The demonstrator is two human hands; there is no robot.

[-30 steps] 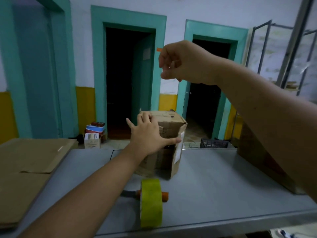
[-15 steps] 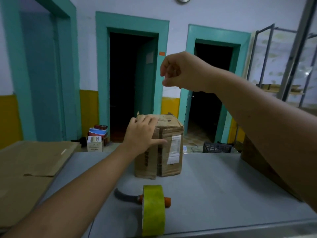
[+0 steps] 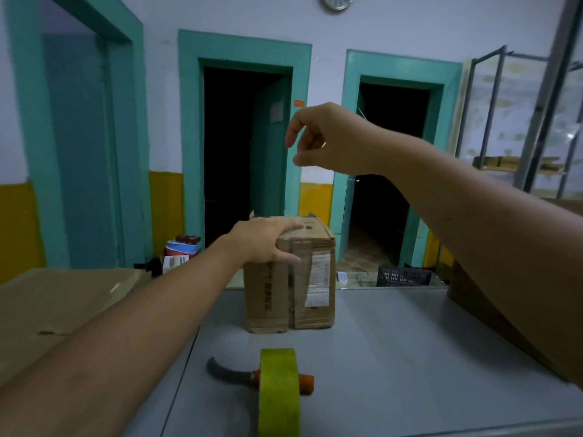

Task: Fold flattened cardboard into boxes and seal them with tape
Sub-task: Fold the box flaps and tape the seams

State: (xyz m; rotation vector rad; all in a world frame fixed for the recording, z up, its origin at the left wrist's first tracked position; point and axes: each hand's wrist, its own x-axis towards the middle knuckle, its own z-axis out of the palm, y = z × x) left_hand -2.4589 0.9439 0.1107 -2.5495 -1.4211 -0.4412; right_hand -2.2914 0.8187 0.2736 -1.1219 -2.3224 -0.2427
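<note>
Flat left hand (image 3: pixel 263 242) presses the top of the cardboard box (image 3: pixel 296 298), which stands on the grey table (image 3: pixel 410 357) behind the green tape roll (image 3: pixel 279 392), and the right hand (image 3: pixel 328 138) hangs above it, loosely curled, empty.

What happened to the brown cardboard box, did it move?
Yes. The brown cardboard box turned under the left hand, its labelled side swinging to face the yellow-green tape roll.
</note>
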